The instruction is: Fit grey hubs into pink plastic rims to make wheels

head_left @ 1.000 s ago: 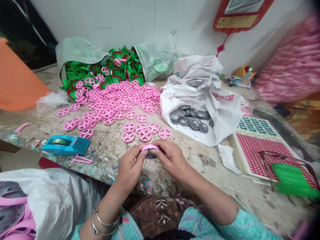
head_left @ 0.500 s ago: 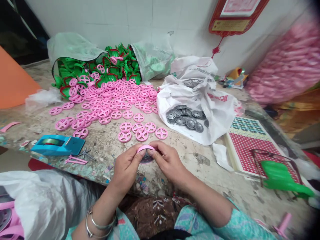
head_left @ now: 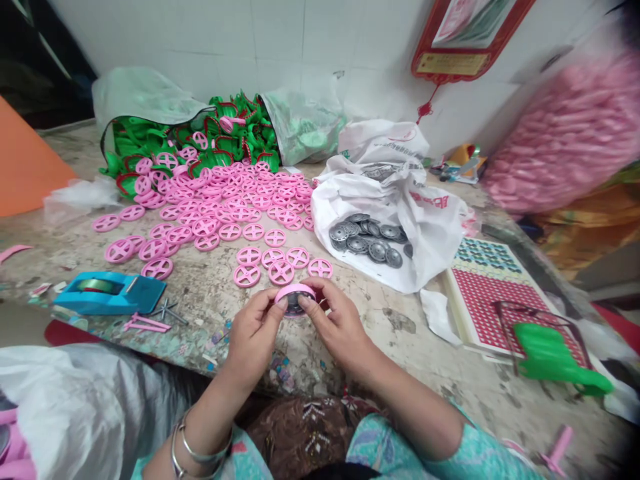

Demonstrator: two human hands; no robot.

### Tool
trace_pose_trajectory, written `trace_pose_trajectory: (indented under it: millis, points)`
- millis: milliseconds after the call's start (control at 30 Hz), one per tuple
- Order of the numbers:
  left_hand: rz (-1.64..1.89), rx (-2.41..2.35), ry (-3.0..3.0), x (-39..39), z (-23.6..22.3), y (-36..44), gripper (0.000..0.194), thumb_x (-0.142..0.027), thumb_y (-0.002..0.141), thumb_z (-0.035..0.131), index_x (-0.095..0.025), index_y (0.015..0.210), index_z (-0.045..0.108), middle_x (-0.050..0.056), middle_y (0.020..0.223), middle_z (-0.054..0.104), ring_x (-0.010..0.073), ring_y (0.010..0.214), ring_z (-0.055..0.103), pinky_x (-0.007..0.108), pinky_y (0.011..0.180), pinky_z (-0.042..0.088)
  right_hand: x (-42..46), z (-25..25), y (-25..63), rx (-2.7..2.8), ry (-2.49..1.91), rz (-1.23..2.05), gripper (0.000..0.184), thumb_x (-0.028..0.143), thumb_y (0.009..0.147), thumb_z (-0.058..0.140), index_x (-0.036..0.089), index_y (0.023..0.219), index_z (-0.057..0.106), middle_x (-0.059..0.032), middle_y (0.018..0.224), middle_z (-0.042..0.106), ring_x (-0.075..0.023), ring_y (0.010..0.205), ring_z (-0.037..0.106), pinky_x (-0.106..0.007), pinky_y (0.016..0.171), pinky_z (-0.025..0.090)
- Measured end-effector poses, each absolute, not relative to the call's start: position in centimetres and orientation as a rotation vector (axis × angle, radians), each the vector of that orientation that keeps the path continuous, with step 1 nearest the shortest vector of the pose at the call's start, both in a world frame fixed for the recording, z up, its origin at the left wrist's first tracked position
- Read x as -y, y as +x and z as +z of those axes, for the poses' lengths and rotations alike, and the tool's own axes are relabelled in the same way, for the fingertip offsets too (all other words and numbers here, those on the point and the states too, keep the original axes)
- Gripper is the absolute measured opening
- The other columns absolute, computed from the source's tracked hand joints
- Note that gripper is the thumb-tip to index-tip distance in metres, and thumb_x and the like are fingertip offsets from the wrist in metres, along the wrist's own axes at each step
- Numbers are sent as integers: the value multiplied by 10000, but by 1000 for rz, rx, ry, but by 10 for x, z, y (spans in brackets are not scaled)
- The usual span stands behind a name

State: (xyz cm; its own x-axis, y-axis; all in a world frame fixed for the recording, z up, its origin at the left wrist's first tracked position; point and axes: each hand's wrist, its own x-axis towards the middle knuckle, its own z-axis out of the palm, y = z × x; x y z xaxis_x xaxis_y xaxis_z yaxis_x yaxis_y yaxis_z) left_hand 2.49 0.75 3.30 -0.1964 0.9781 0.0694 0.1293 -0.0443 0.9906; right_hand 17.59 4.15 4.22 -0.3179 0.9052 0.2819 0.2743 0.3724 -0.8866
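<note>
Between my two hands is a pink toy wheel (head_left: 295, 291) with a dark grey hubcap disc (head_left: 293, 303) set inside its rim. My left hand (head_left: 256, 327) grips its left side, thumb on the grey face. On the right side, my right hand (head_left: 336, 317) pinches it the same way, its thumb also against the disc. Both hands are closed on it above the table's front part. Just beyond lie several loose pink spoked wheels (head_left: 281, 271), with a large heap of pink wheels (head_left: 220, 207) behind them. Grey discs (head_left: 367, 239) lie in an open white plastic bag (head_left: 430, 253) to the right.
A blue tape dispenser (head_left: 110, 293) stands left, near pink and metal pins (head_left: 147, 323). Green plastic parts (head_left: 240, 130) spill from a bag at the back. At right are a patterned sheet stack (head_left: 500, 293), glasses and a green part (head_left: 555, 353). A white sack (head_left: 100, 400) stands lower left.
The pink wheel has tilted so more of its rim and grey face shows, with both thumbs still on the disc. The view has shifted slightly.
</note>
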Motion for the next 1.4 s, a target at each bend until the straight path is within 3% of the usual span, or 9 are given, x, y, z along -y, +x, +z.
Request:
trace_pose_trajectory:
  millis: [100, 267, 367, 500, 600, 767, 1000, 1200, 1400]
  points:
    - [1311, -1400, 1266, -5, 34, 25, 237, -370, 859, 537, -206, 987, 651, 25, 891, 653, 173, 821, 577, 248, 739, 445, -44, 48, 178, 1889, -971, 965, 178, 314, 912, 507, 221, 1033, 598, -33, 946, 630, -172, 873, 563, -291, 781, 432]
    - [1303, -1444, 1334, -2, 38, 24, 205, -358, 854, 540, -204, 886, 672, 3, 787, 647, 160, 754, 560, 234, 689, 421, -39, 39, 172, 1625, -928, 1338, 176, 363, 869, 559, 193, 914, 572, 4, 770, 574, -130, 709, 533, -244, 646, 433]
    - [1294, -1457, 1312, -2, 38, 24, 222, -362, 856, 537, -210, 937, 678, 9, 848, 666, 164, 782, 573, 234, 695, 428, -36, 30, 164, 1396, -918, 1534, 255, 423, 808, 617, 196, 884, 530, 26, 703, 529, -112, 631, 499, -223, 574, 424]
    - [1348, -1407, 1238, -4, 35, 27, 274, -362, 860, 542, -206, 1066, 633, 34, 1026, 662, 186, 941, 580, 263, 839, 431, -33, 26, 158, 1186, -900, 1720, 336, 477, 773, 637, 214, 894, 465, 22, 748, 544, -120, 649, 530, -232, 568, 469]
    - [1344, -1383, 1230, -3, 33, 26, 272, -362, 871, 528, -207, 1071, 627, 32, 1025, 661, 182, 945, 580, 267, 850, 430, -33, 29, 159, 1271, -919, 1675, 309, 459, 800, 610, 224, 912, 443, 13, 822, 547, -132, 704, 549, -248, 593, 488]
    - [1237, -1388, 1362, -1, 33, 20, 244, -356, 859, 543, -215, 1009, 674, 27, 986, 680, 184, 923, 592, 256, 821, 432, -37, 33, 168, 1738, -990, 1285, 178, 345, 870, 548, 213, 990, 545, -3, 856, 571, -139, 785, 532, -262, 709, 441]
    - [1242, -1353, 1070, -7, 14, 19, 344, -405, 816, 568, -171, 1065, 614, 53, 988, 671, 193, 890, 599, 285, 794, 463, -44, 15, 168, 1518, -1044, 1660, 271, 461, 846, 534, 213, 909, 445, 63, 619, 468, -101, 505, 452, -211, 488, 364]
    - [984, -1578, 1350, -13, -17, 10, 255, -336, 805, 543, -199, 965, 686, 63, 1000, 691, 235, 961, 607, 365, 886, 443, -72, 8, 182, 2262, -1288, 935, 204, 292, 935, 438, 178, 890, 602, -33, 847, 609, -152, 810, 553, -259, 729, 386]
    - [909, -1622, 1552, -20, -29, 16, 287, -220, 774, 556, -191, 1032, 677, 78, 1010, 676, 228, 982, 602, 375, 901, 441, -103, 4, 165, 2514, -1315, 639, 229, 239, 903, 483, 229, 1052, 656, -64, 946, 570, -173, 862, 537, -261, 741, 372]
